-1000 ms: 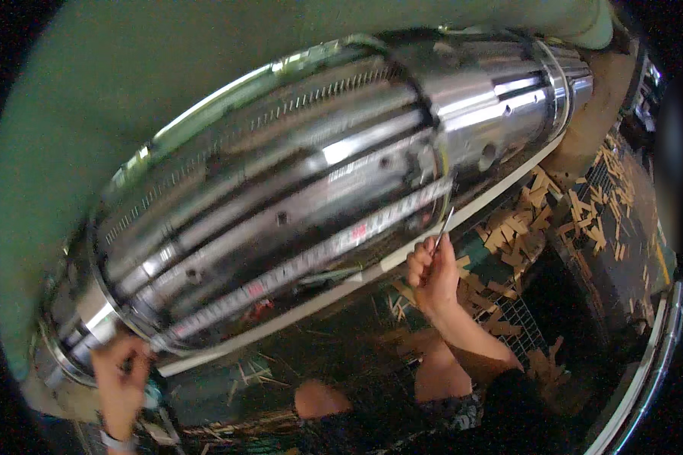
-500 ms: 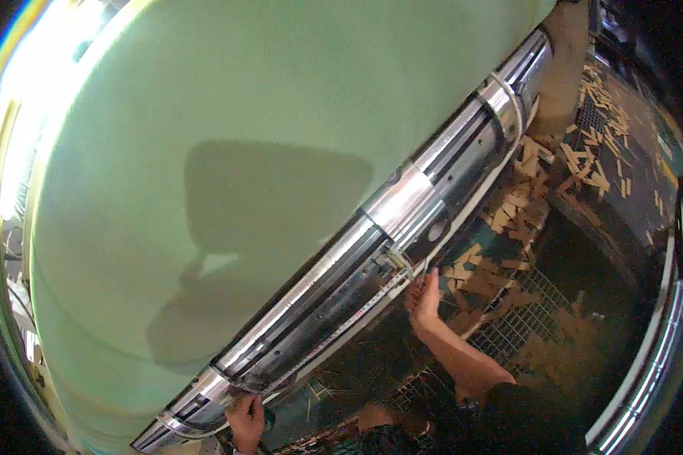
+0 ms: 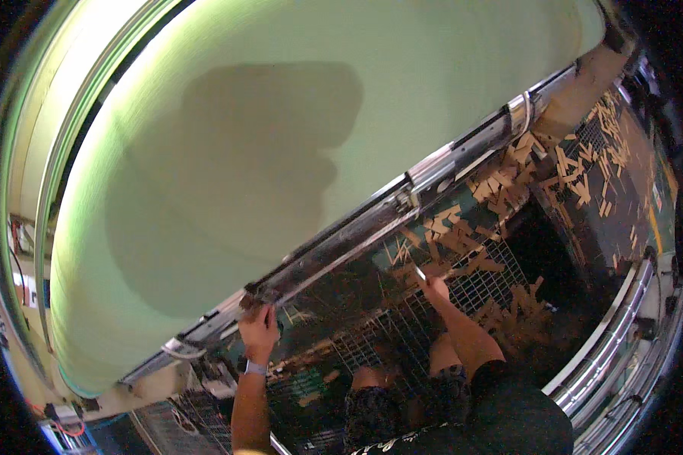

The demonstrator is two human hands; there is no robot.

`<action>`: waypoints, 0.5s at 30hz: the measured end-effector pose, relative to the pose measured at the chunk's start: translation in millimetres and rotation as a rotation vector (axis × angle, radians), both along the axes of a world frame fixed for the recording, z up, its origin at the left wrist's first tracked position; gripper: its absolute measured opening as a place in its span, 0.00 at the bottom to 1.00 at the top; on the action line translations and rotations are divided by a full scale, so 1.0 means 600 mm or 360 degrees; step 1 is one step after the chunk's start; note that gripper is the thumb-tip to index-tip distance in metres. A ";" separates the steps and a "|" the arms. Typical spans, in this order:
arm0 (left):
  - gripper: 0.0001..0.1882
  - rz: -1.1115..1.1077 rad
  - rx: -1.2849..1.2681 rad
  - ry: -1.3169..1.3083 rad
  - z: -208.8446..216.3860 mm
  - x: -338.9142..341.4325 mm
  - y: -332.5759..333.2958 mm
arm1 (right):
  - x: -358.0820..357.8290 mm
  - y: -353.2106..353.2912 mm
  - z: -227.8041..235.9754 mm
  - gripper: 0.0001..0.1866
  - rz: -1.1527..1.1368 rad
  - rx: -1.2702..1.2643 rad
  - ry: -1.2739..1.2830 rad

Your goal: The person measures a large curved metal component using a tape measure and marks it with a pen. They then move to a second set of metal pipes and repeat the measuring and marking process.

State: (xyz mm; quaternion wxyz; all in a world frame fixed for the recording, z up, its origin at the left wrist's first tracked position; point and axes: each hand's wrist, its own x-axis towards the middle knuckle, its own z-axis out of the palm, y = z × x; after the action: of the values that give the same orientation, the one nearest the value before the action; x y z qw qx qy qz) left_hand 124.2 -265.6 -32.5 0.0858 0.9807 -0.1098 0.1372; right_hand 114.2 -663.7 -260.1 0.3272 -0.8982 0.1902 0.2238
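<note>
A long metal bar (image 3: 357,231) with shiny and dark sections runs diagonally along the edge of a large pale green sheet (image 3: 432,91). At the bar's lower left part is my left hand (image 3: 258,332), with a band on the wrist. Its fingers are bent together against the bar's edge, and what they pinch is hidden. My right hand (image 3: 435,289) is away from the bar, above the floor grating. It is closed round a slim, pale, blade-like tool (image 3: 420,273), whose tip points up and left; its exact kind is unclear.
Many tan flat strips (image 3: 444,227) lie scattered under and beyond the bar. Metal grating (image 3: 501,265) covers part of the floor. A dark platform (image 3: 622,205) with more strips stands at right. Shiny rails (image 3: 599,341) curve along the lower right. My knees are below.
My right hand has left the bar and moved down. The measuring tape stretched between my hands is no longer distinct. My view has shifted, and my left hand stays at the bar.
</note>
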 end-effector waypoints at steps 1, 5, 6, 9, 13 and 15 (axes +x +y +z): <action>0.04 0.0100 -0.0009 0.0118 -0.007 -0.008 0.008 | -0.053 -0.004 -0.011 0.21 0.0230 0.0050 -0.0027; 0.02 0.0076 -0.0050 -0.0009 0.002 -0.001 -0.007 | -0.287 -0.008 -0.064 0.22 0.1002 0.0108 0.0410; 0.02 0.0050 -0.0053 0.0017 0.006 0.003 -0.007 | -0.306 0.011 0.042 0.28 0.1126 0.0185 0.0616; 0.03 0.0151 0.0092 -0.0054 0.012 0.000 -0.013 | -0.428 0.009 0.024 0.31 0.1246 0.0190 0.0206; 0.04 0.0189 0.0079 0.0041 0.008 0.003 -0.011 | -0.479 0.025 0.044 0.29 0.1528 -0.0205 -0.0010; 0.04 0.0113 -0.0015 -0.0083 0.000 0.002 -0.002 | -0.462 0.032 0.085 0.23 0.1469 -0.0054 -0.0285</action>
State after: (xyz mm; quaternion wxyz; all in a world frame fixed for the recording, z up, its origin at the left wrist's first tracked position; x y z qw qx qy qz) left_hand 125.2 -266.9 -32.6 0.0825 0.9797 -0.0765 0.1661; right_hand -163.2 -644.4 -208.9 0.1938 -0.9099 -0.2544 0.2643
